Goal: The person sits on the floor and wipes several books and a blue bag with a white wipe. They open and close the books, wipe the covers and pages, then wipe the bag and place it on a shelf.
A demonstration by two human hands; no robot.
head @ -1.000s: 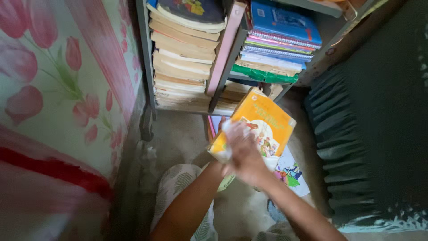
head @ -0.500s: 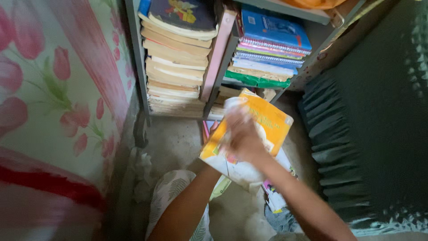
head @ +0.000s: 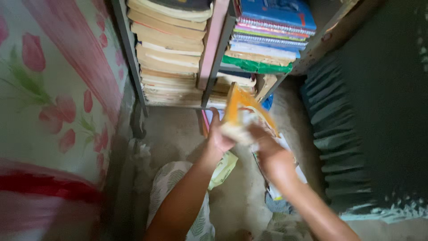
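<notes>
Below the grey metal bookshelf (head: 133, 58), I see both hands on a thin yellow-orange paperback book (head: 240, 109).
My left hand (head: 218, 136) at seven o'clock of it has fingers clamped on its lower edge; my right hand (head: 267, 145) at five o'clock grips likewise, both forearms stretched forward, the book tilted upright above the dusty concrete floor (head: 174, 134).

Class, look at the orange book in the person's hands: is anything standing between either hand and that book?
Nothing visible does. The left hand grips the orange book at its lower edge, and the right hand touches it from the other side. The book is tilted up on edge in front of the shelf, apart from the stacked books.
</notes>
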